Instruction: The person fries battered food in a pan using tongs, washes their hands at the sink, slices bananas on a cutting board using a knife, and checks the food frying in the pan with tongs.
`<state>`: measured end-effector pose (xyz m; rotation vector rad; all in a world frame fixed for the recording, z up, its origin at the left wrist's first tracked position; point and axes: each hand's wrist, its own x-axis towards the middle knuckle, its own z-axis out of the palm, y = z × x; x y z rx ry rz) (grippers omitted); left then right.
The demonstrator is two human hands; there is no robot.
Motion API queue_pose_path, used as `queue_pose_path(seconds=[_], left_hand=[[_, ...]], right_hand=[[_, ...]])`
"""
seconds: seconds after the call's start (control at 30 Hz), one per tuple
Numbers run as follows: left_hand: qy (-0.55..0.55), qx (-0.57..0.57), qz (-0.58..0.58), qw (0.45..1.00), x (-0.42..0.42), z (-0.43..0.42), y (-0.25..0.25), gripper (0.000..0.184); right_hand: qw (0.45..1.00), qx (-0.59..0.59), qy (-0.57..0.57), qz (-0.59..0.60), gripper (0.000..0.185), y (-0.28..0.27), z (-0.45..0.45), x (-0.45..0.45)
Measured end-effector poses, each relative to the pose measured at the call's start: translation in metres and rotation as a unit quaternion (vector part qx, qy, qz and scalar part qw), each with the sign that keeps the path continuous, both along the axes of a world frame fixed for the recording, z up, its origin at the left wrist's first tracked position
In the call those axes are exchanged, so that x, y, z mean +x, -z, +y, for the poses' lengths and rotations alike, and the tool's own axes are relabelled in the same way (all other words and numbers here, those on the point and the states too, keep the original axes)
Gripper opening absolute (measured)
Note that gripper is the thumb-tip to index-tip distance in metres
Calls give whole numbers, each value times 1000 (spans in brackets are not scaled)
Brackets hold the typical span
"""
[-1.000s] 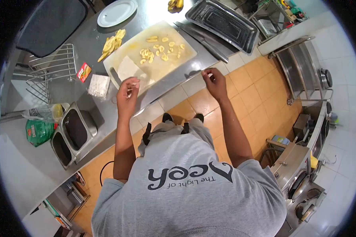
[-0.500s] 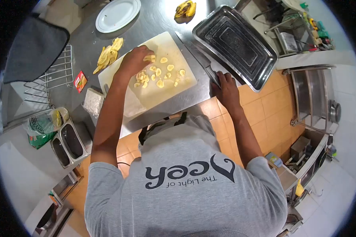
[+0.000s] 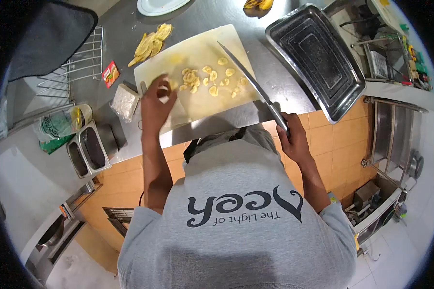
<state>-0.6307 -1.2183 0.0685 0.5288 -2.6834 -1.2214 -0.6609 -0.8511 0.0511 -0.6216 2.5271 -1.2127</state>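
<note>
My right hand (image 3: 294, 137) grips the handle of a long kitchen knife (image 3: 248, 74) at the board's right side. Its blade slants up across the white cutting board (image 3: 212, 41). Round banana slices (image 3: 213, 90) lie scattered on the board, some heaped in a small pile (image 3: 190, 78). Over the board's left part is my left hand (image 3: 160, 101), fingers curled toward the thumb and slightly blurred. Something pale shows by the fingertips, too unclear to name. A thin grey tool partly shows at the board's left edge, beside that hand.
Banana peels (image 3: 152, 44) lie behind the board, near a white plate (image 3: 163, 6). A dark metal tray (image 3: 318, 58) stands at right, with more peel (image 3: 259, 5) behind it. Left are a red packet (image 3: 110, 74), a wrapped block (image 3: 125, 102), a wire rack (image 3: 84, 62) and metal containers (image 3: 92, 147).
My left hand has drawn back leftward from the slices, where it held a banana piece. My right hand has lifted the knife from beside the board and brought its blade over it. The view has shifted.
</note>
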Motion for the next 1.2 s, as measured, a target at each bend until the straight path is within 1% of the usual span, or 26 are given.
queue_pose_path(seconds=[0.03,0.1,0.13,0.17,0.23,0.33,0.43,0.53,0.63,0.73,0.83,1.03,1.2], left_hand=[[-16,44,-40,998,11,10,0,38],[32,74,-1,997,24,28,17,37],[36,40,2,999,28,34,34,36],[82,-99,57,990,27,40,41,35],[71,-145,28,986,26,56,40,34],[72,-180,55,979,28,57,54,31],[70,-203,75,974,32,57,52,31],[58,-190,85,976,36,57,55,31],[69,-186,92,976,38,54,65,30],[55,-177,88,979,40,58,64,30],[48,-191,83,977,41,59,64,29],[46,-179,127,975,41,60,66,25],[51,-184,124,974,40,59,68,24]], right_hand=[[1000,-4,4,-17,32,-1,-1,6],[999,-9,8,-50,33,-3,-3,18],[998,-8,13,-63,34,-6,-3,25],[997,-7,12,-72,34,-9,-3,30],[996,-9,12,-87,34,-14,-4,40],[997,-8,11,-71,35,-12,-3,54],[994,-10,36,-104,38,-13,-5,66],[994,-19,38,-97,43,-17,-4,77],[998,-53,-15,-16,46,-15,-5,82],[998,-7,-38,-57,45,-27,-6,87],[998,-8,-35,-57,45,-29,-7,94],[997,34,-40,-59,47,-36,-7,96],[997,43,-43,-36,48,-36,-10,95]])
